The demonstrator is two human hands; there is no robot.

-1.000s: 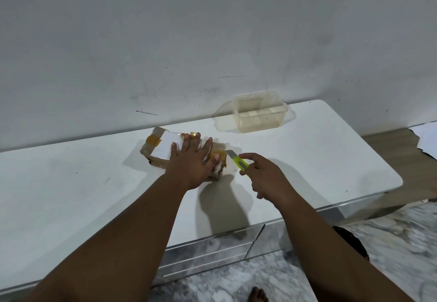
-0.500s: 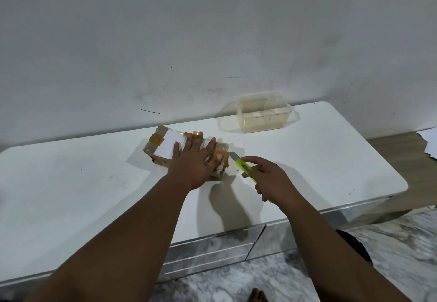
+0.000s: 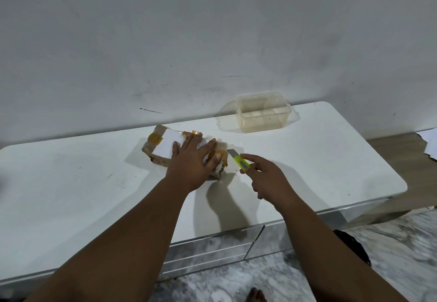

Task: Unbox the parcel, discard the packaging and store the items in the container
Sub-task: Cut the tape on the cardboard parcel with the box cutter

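A small brown parcel (image 3: 163,144) with yellow tape and a white label lies on the white cabinet top (image 3: 71,183). My left hand (image 3: 191,162) lies flat on the parcel's right half, fingers spread, pressing it down. In my right hand (image 3: 267,176) is a yellow-green utility knife (image 3: 238,160); its bare blade points at the parcel's right end, right beside the taped edge. Behind them, near the wall, stands a clear plastic container (image 3: 262,112) with no lid on it.
The cabinet stands against a scuffed white wall (image 3: 212,41) and has mirrored drawers (image 3: 212,249) in front. Grey marble floor lies below, with a bare foot (image 3: 256,295) at the bottom edge. White paper (image 3: 430,143) lies on the wooden floor at far right.
The knife hand has drawn slightly back and to the right from the parcel's end. My left hand stays pressed on the parcel. The camera view shifted a little.
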